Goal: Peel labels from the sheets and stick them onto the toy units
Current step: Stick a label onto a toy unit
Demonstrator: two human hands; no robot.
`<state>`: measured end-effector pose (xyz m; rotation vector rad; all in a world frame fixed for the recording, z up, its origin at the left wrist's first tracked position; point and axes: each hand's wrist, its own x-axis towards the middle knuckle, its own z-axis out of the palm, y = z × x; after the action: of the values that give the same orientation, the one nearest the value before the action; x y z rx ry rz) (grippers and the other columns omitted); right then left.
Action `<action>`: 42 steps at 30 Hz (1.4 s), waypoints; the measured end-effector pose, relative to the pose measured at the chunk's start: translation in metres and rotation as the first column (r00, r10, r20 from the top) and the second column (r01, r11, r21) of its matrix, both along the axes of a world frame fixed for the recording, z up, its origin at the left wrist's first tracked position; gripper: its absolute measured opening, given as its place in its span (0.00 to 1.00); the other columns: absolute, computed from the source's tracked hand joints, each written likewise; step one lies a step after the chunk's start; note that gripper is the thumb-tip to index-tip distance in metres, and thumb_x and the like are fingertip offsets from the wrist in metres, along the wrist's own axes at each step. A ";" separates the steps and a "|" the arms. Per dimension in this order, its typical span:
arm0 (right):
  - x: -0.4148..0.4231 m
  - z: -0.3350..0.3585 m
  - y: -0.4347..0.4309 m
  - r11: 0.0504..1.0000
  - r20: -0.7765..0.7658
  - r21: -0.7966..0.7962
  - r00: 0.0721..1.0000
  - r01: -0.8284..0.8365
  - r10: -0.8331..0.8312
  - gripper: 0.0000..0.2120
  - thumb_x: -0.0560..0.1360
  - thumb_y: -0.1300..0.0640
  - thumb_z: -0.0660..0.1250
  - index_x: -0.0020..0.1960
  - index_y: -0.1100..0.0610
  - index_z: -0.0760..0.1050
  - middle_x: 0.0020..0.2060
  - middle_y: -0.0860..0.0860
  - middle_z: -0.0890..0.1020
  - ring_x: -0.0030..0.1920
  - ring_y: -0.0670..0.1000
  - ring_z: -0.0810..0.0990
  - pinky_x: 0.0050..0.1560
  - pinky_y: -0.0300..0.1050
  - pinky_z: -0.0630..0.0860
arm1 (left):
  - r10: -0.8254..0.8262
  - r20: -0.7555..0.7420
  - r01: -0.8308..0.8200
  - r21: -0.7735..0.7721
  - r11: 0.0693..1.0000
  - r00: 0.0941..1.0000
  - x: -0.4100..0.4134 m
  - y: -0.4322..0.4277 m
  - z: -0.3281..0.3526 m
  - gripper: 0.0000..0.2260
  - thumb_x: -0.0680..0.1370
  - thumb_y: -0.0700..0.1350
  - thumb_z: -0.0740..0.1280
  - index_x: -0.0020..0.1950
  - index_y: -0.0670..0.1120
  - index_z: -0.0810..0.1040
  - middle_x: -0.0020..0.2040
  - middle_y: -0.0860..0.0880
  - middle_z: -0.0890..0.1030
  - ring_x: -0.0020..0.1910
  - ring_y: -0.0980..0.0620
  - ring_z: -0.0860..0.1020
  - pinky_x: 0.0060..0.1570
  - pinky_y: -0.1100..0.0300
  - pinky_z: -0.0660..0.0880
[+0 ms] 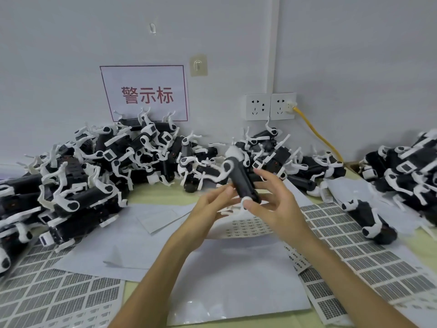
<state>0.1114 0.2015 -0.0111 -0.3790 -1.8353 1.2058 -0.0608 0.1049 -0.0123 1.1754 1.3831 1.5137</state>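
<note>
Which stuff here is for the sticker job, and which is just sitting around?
For the job: held toy, left hand, right hand, label sheets, toy piles.

Just lying about: wall sign, sockets, yellow cable, wall hook.

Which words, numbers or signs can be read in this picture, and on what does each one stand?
"警示标": red characters on the white sign on the wall.
Label sheets: printed, but too small to read.
Held toy: blurred, no text can be read.
</note>
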 end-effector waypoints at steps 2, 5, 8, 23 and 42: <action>-0.002 -0.003 -0.003 0.998 0.059 0.059 0.998 -0.008 0.005 0.31 0.73 0.53 0.79 0.70 0.37 0.71 0.59 0.38 0.81 0.57 0.47 0.84 0.53 0.41 0.81 | 0.053 0.022 -0.053 -0.012 0.999 0.998 0.004 0.001 -0.001 0.29 0.77 0.65 0.71 0.68 0.45 0.78 0.62 0.49 0.85 0.63 0.52 0.82 0.56 0.60 0.77; -0.003 -0.003 -0.001 0.997 0.092 0.080 0.996 0.002 -0.010 0.22 0.80 0.54 0.72 0.71 0.43 0.71 0.61 0.41 0.80 0.60 0.45 0.82 0.60 0.42 0.78 | 0.167 0.084 -0.168 0.002 0.986 0.982 0.005 0.002 0.000 0.30 0.75 0.65 0.68 0.64 0.41 0.80 0.53 0.51 0.88 0.53 0.56 0.85 0.52 0.63 0.78; -0.001 -0.005 0.010 0.981 0.254 0.140 0.953 0.131 -0.163 0.15 0.83 0.56 0.65 0.70 0.48 0.75 0.66 0.42 0.78 0.67 0.42 0.75 0.70 0.49 0.71 | 0.240 0.147 -0.239 -0.030 0.971 0.960 0.001 0.002 0.004 0.26 0.78 0.67 0.65 0.62 0.48 0.84 0.53 0.50 0.88 0.54 0.52 0.86 0.60 0.55 0.77; 0.008 -0.010 0.025 0.972 0.501 0.227 0.849 0.056 -0.166 0.13 0.77 0.57 0.73 0.53 0.39 0.78 0.36 0.41 0.81 0.34 0.40 0.78 0.35 0.31 0.70 | 0.245 0.147 -0.234 -0.089 0.968 0.958 -0.006 -0.002 0.001 0.19 0.77 0.65 0.66 0.64 0.60 0.81 0.60 0.43 0.85 0.65 0.44 0.80 0.76 0.47 0.64; 0.008 -0.011 0.024 0.906 0.414 0.421 0.880 0.044 -0.235 0.07 0.76 0.50 0.75 0.54 0.46 0.84 0.51 0.38 0.79 0.52 0.42 0.79 0.50 0.39 0.75 | -0.011 0.011 0.012 -0.087 0.996 1.000 -0.001 -0.013 0.004 0.13 0.80 0.62 0.63 0.41 0.65 0.85 0.45 0.60 0.86 0.46 0.64 0.84 0.55 0.55 0.66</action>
<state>0.1194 0.2258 -0.0220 -0.5881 -2.3532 0.6374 -0.0616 0.0922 -0.0084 1.1180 1.4183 1.4357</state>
